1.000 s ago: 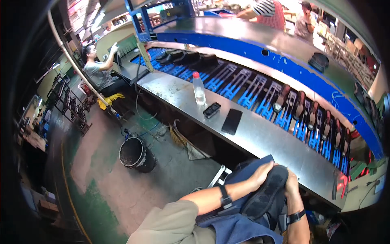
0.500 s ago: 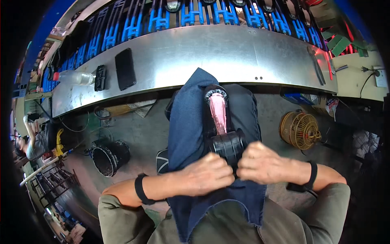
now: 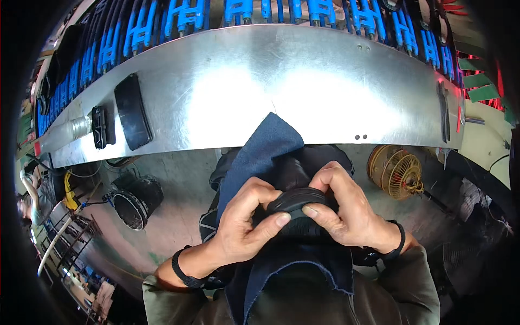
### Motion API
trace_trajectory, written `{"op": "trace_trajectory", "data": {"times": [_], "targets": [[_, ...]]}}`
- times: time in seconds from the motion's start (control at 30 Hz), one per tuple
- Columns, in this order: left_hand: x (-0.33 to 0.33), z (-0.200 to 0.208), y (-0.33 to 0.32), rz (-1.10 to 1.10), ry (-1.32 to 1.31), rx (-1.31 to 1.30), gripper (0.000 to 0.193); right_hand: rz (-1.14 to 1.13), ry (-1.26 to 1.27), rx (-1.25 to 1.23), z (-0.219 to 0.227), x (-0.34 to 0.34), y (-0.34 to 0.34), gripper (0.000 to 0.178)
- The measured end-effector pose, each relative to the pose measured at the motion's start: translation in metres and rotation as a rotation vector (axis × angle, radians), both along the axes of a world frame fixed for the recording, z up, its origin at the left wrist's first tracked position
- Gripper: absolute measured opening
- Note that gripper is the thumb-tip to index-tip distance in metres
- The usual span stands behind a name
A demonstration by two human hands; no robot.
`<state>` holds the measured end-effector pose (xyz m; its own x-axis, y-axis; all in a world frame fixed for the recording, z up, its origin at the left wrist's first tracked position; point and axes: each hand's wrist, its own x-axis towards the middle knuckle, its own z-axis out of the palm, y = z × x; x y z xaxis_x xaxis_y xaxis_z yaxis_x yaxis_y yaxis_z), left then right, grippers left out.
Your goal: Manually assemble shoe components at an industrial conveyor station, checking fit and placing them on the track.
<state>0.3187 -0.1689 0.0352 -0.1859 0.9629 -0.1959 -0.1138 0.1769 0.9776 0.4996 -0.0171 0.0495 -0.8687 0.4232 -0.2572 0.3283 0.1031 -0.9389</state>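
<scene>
A black, curved piece with a smooth rounded rim [image 3: 298, 199] is held above my lap; its kind is not plain. My left hand [image 3: 245, 216] grips its left end, thumb on the near side and fingers curled over the far side. On the right end my right hand [image 3: 342, 208] pinches it the same way, thumb pressed to the near face. Under and beyond it a dark surface shows between my hands, partly hidden. A blue denim cloth [image 3: 265, 141] drapes over my lap, its pointed corner overlapping the bench edge.
Across the front runs a metal bench [image 3: 227, 70]. On it lie a phone [image 3: 132, 111], a black case-like item [image 3: 99, 127], a clear bottle [image 3: 67, 132] and a long dark tool [image 3: 444, 111]. Blue forked frames [image 3: 184, 16] line its far side. A bucket [image 3: 138, 200] and a fan [image 3: 398, 173] stand below.
Both hands have shifted from closed fists to thumb-and-finger grips on the black piece. The pink strip seen before is out of sight. The view has shifted, with the bench lower in the picture.
</scene>
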Motion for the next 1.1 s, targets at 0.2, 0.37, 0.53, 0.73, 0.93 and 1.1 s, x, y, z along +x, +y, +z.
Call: {"op": "trace_trajectory", "data": {"times": [0.2,0.37,0.53,0.73,0.93,1.1], "targets": [[-0.023,-0.004,0.015,-0.208,0.565,0.048,0.033,0.026,-0.127,0.186,-0.001,-0.007,0.012,0.040],[-0.010,0.003,0.011,-0.133,0.183,0.129,0.030,-0.279,0.120,-0.685,-0.010,0.006,-0.003,0.062],[0.024,0.044,-0.041,-0.034,0.082,0.359,0.076,0.049,0.408,-0.451,0.044,0.035,-0.055,0.069],[0.058,0.064,-0.039,-0.062,0.019,0.252,0.069,-0.298,0.524,-0.091,0.040,0.036,-0.098,0.058],[0.043,0.155,-0.046,-0.157,0.370,1.278,0.085,-0.167,1.339,0.247,0.127,0.022,-0.096,0.065],[0.043,0.113,-0.037,0.171,-0.011,0.452,0.098,-0.390,0.625,0.026,0.089,0.014,-0.099,0.081]]}}
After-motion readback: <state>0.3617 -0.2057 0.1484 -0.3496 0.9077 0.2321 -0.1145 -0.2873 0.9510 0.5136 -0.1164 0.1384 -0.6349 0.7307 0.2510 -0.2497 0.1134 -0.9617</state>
